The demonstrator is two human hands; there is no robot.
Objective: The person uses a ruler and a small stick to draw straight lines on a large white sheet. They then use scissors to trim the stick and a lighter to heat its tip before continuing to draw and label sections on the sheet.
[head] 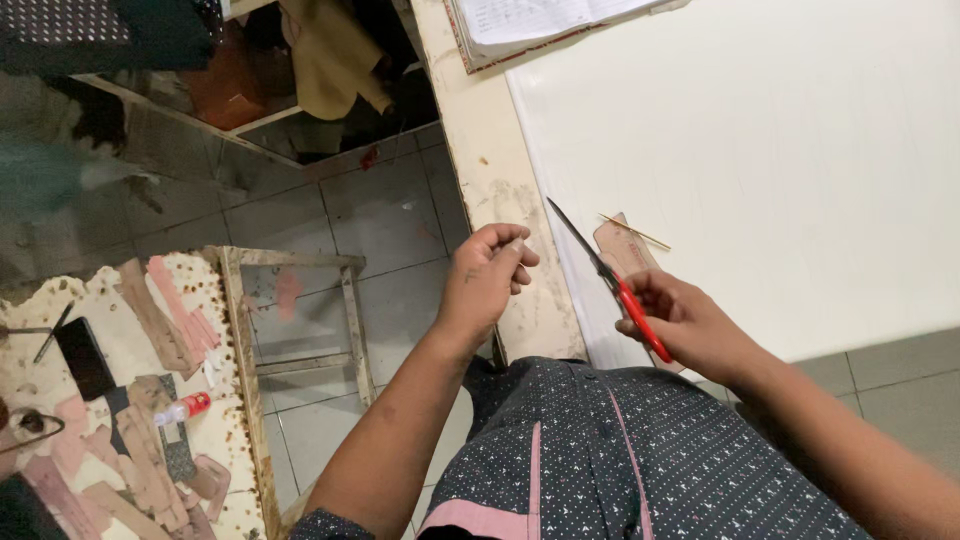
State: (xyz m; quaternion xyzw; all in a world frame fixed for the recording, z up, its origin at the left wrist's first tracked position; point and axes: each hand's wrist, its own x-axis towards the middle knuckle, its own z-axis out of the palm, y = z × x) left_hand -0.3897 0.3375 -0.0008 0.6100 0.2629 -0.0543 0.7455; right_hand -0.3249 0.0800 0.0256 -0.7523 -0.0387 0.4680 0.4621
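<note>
The right hand [690, 325] is gripping red-handled scissors [612, 282], fingers closed around the handles, with the blades shut or nearly so and pointing up and to the left. Their long axis is running diagonally from the hand toward the counter's edge, and the tip is ending just right of the left hand [487, 275]. The left hand is hovering over the worn counter edge [500, 180], its fingers curled with thumb and forefinger pinched together; whether anything small is sitting in that pinch is too fine to tell. The left hand is the nearer one to the blade tip, close but apart from it.

Just beyond the scissors, a tan strip [622, 245] is lying on the white sheet [780, 150] covering the counter, with a thin stick [635, 232] resting across its far end. An open book [540, 20] with lined pages is sitting at the counter's far side. Down to the left, a low stained table [235, 300] is carrying pinkish-brown scraps, a dark flat rectangle [82, 355] and a small white tube with a red cap [183, 408].
</note>
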